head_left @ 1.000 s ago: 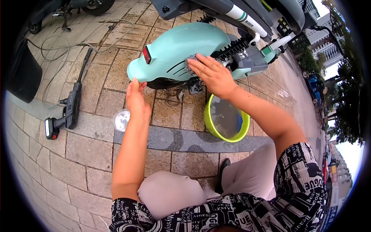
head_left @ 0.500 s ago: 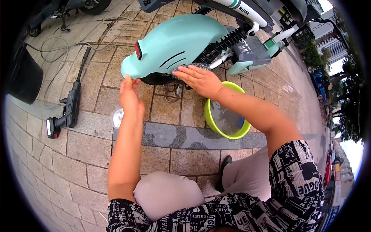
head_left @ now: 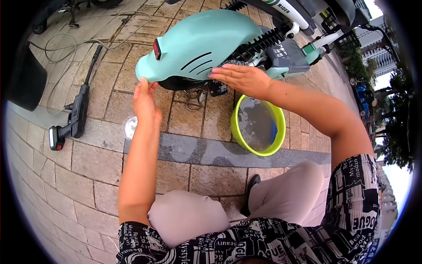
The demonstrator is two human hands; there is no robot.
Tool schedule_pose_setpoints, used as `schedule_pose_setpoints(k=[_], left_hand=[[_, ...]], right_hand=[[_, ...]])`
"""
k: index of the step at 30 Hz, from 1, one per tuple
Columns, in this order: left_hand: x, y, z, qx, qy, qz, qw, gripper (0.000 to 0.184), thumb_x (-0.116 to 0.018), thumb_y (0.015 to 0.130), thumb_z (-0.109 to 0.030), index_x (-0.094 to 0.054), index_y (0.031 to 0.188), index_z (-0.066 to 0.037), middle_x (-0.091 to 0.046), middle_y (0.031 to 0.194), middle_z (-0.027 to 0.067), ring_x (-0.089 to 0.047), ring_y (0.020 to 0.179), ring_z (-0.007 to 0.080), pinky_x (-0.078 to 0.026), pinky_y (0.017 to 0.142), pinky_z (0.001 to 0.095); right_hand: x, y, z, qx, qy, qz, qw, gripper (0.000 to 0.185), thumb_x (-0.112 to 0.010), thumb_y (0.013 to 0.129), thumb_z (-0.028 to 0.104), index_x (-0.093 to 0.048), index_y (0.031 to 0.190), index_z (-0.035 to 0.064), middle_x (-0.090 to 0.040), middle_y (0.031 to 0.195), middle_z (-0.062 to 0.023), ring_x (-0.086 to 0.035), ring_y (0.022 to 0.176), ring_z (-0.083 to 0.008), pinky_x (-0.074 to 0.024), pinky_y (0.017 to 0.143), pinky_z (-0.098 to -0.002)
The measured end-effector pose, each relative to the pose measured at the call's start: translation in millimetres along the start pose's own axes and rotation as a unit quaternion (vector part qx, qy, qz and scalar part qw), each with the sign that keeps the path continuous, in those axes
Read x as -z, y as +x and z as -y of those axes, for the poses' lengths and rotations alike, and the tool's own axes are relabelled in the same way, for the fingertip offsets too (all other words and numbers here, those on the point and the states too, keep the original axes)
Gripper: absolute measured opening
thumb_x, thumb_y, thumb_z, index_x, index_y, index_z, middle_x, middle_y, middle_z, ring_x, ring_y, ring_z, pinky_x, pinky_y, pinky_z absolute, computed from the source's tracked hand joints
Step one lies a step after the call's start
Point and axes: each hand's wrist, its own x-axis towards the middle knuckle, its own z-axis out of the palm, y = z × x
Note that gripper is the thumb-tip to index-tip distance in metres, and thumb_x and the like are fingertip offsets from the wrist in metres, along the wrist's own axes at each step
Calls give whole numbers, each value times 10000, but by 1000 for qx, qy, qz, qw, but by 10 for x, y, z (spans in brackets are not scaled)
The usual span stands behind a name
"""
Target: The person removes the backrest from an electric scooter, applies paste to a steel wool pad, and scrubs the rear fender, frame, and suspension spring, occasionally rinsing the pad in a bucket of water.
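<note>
A mint-green rear fender (head_left: pixel 202 37) of an electric scooter or bike spreads across the upper middle, with a red tail light near its left end. My left hand (head_left: pixel 146 101) pinches the fender's left tip between thumb and fingers. Pressed to the fender's lower right side, my right hand (head_left: pixel 244 80) lies over a dark grey, speckled cloth (head_left: pixel 228 63), its fingers extended together. Most of the cloth is hidden under that hand. Close by is the black coil shock absorber (head_left: pixel 259 46). Part of the dark wheel (head_left: pixel 178 83) shows beneath the fender.
A yellow-green bucket (head_left: pixel 238 135) of cloudy water stands below my right forearm. A black pressure-washer gun (head_left: pixel 79 112) lies on the paving at left, with a hose (head_left: pixel 72 44) looping behind it. A black bin (head_left: pixel 26 79) stands farther left. A clear container (head_left: pixel 130 127) sits beside my left forearm.
My right hand has slid right along the fender's lower side with the cloth. My left hand stays on the fender's tip. The whole view has shifted slightly.
</note>
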Motion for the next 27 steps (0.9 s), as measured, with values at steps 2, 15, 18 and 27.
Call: schedule_pose_setpoints(k=[2, 15, 18, 27], left_hand=[[-29, -17, -14, 3, -16, 5, 1000, 356, -563, 1012, -394, -563, 1267, -145, -666, 1162, -18, -560, 1102, 117, -254, 996, 376], [-40, 15, -10, 1, -27, 3, 1000, 327, -589, 999, -399, -583, 1208, -148, -675, 1121, -17, -582, 1071, 118, -269, 975, 365], [-21, 40, -12, -1, -28, -7, 1000, 321, -593, 999, -387, -585, 1204, -141, -677, 1118, -12, -584, 1071, 121, -274, 968, 356], [-25, 16, 29, -17, -40, 1, 999, 347, -596, 999, -383, -578, 1225, -121, -678, 1111, -19, -588, 1050, 106, -294, 938, 334]], right_hand=[[-2, -30, 13, -12, -28, 5, 1000, 580, -443, 1005, 230, -309, 1548, 78, -232, 1642, 10, -176, 1516, -112, -140, 1254, -312], [93, 269, 62, 60, -104, 81, 989, 610, -410, 984, 249, -295, 1549, 48, -182, 1660, -26, -114, 1535, -148, -74, 1266, -348], [-94, 565, 251, 65, -86, 50, 993, 630, -450, 963, 269, -325, 1529, 23, -252, 1636, -61, -186, 1517, -157, -113, 1260, -341], [391, 122, -272, -4, 7, -28, 1000, 491, -477, 977, 192, -468, 1448, 53, -398, 1564, -9, -359, 1447, -149, -269, 1216, -323]])
